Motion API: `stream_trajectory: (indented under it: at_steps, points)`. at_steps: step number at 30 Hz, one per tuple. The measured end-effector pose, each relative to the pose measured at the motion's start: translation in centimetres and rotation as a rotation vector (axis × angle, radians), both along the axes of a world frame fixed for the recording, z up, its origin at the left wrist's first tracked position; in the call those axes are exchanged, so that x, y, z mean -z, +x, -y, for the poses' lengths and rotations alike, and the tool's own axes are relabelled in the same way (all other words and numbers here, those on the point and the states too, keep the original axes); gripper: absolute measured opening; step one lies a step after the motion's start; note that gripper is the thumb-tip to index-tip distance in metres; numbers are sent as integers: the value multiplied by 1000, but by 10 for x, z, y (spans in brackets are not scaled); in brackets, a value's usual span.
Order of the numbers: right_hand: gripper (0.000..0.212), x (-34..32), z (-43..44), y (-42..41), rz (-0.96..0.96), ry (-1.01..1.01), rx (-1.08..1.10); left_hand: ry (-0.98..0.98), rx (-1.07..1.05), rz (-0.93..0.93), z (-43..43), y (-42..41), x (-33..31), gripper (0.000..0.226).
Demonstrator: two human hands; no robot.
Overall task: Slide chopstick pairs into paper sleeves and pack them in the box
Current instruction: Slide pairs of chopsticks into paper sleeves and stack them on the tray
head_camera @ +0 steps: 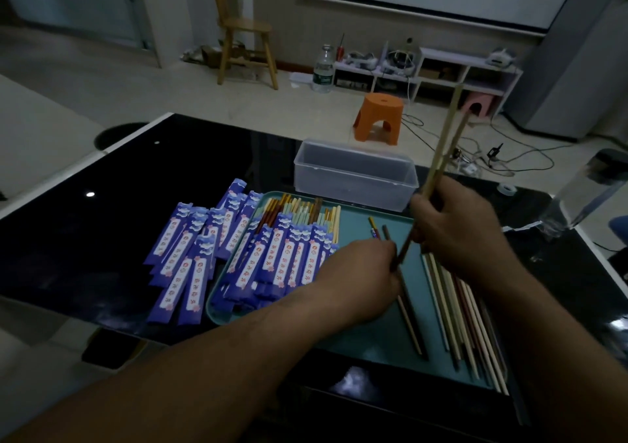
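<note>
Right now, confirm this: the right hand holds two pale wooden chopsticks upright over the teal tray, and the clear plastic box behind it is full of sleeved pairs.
Not full: the head view shows the clear plastic box empty. The right hand does hold two pale wooden chopsticks upright over the teal tray.

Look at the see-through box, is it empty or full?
Empty, as far as shows. Through the walls of the clear box nothing lies inside; the blue paper sleeves are outside it.

free: bare tray [380, 340] middle | blocked: sleeves [282, 262] left, loose chopsticks [469, 323] right | box [353, 174] top open
</note>
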State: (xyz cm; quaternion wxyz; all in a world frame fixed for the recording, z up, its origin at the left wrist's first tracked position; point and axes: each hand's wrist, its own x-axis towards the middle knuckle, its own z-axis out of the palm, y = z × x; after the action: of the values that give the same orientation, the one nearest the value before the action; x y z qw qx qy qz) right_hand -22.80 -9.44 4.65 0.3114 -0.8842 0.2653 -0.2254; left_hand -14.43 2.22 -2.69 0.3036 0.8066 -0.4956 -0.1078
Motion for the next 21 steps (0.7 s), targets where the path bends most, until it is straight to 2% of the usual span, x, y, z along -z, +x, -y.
stream_trajectory:
  at_steps: [5, 9, 11, 16, 18, 21]
  points:
    - [16, 23, -23, 14, -9, -145, -83, 42, -108, -13, -35, 16, -5, 22]
    - [17, 41, -29, 18, -195, -49, -103, -9, -167, 34, -69, 40, -9, 15]
    - [18, 49, -28, 20, -243, -14, -95, -9, -267, 73, -85, 65, -10, 13]
    - [20, 47, -29, 27, -251, 11, -99, 167, -613, 122, -125, 140, 13, 6]
    - [21, 48, -32, 28, -261, -25, -118, 268, -641, 111, -132, 152, 29, 4]
    - [21, 48, -33, 28, -260, -48, -125, 328, -644, 94, -128, 159, 44, 17]
